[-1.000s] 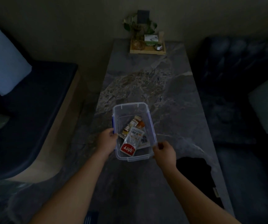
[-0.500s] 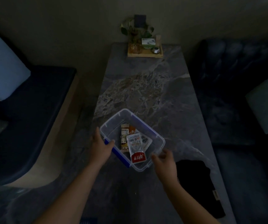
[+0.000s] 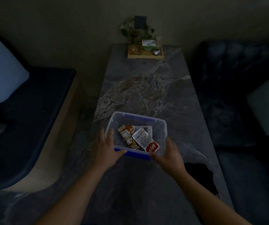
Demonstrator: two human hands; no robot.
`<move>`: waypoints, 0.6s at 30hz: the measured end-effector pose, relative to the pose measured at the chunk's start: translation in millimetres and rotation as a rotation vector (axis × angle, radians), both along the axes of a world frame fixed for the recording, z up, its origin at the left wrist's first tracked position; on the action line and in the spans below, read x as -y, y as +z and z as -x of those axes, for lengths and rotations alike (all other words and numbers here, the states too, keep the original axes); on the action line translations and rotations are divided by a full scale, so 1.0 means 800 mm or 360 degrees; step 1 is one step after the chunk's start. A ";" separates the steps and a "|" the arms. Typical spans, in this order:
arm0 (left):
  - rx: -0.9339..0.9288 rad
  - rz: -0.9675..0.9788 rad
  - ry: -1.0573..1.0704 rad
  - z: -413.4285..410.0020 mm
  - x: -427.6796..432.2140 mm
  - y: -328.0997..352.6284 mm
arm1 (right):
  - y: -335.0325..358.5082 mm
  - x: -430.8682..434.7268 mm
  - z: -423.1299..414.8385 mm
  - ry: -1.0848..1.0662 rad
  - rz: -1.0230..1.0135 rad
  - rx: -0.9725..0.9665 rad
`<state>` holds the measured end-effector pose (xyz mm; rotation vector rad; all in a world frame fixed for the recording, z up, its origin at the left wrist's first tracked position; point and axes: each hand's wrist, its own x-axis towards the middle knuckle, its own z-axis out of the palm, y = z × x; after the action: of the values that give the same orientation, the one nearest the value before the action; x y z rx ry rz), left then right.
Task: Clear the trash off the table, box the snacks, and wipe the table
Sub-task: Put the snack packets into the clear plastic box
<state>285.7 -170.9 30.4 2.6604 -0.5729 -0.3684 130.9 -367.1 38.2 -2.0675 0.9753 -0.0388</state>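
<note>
Dim room, long marbled stone table running away between two dark sofas, with a wooden tray of small items and a plant at its far end. Near the front edge stood a clear plastic box with blue clips — snack packets lying loose inside, no lid on. Both forearms reached forward — left hand spread flat against the box's left near corner, right hand cupped on its right near corner, fingers splayed; a dark cloth lay just right.
</note>
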 end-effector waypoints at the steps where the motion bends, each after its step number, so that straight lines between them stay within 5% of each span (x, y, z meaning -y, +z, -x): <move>1: -0.0024 -0.0031 -0.0028 -0.004 0.005 -0.003 | -0.003 -0.003 0.000 0.0078 0.0063 -0.0089; 18: 0.0016 -0.0107 0.0119 -0.063 0.092 -0.006 | -0.011 0.086 -0.088 0.0173 0.0381 -0.0212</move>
<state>336.2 -244.7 25.5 2.7408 -0.4704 -0.3584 201.1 -436.0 29.4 -2.3656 0.9754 0.0414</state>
